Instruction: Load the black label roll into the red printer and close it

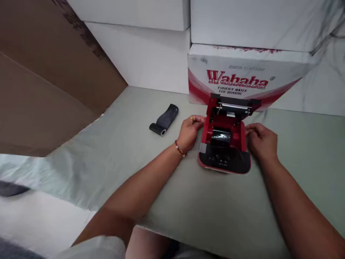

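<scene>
A red and black label printer (225,156) sits on the table with its lid (234,104) raised. Inside it lies a shiny black ribbon roll (221,136). My left hand (190,131), with a beaded bracelet at the wrist, has its fingers against the printer's left side. From the other side my right hand (262,140) holds the printer with curled fingers, their tips partly hidden by its wall. To the left, apart from my hands, lies a dark ribbon (167,118), partly unwound from a small core (158,129).
Behind the printer stands a white and red Wahaha carton (237,77) with white boxes (250,25) stacked above. A large brown cardboard box (54,79) stands at the left. A pale green cover (215,208) lies over the table, whose front edge is near my lap.
</scene>
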Demonstrator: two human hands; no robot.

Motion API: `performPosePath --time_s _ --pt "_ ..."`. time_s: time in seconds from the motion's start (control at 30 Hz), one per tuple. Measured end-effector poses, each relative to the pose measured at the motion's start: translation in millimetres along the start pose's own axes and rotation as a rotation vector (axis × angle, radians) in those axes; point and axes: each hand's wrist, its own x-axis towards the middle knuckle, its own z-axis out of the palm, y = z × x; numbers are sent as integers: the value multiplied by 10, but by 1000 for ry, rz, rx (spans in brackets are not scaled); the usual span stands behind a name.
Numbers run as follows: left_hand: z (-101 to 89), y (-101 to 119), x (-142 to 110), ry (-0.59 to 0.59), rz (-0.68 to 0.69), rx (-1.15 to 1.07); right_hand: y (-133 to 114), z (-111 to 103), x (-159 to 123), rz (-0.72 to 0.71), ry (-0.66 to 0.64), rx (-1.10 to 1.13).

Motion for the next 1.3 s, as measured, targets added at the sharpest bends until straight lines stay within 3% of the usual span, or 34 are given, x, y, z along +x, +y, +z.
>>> performPosePath --time_s 0.7,1.1,1.3 --pt "5 31 -5 6 -2 24 -62 -15 -14 -10 -39 -53" --pt "22 62 -30 12 -4 58 -262 40 -123 -213 -229 -374" --pt "18 61 -32 14 -8 63 -264 37 -101 -258 -278 -425"
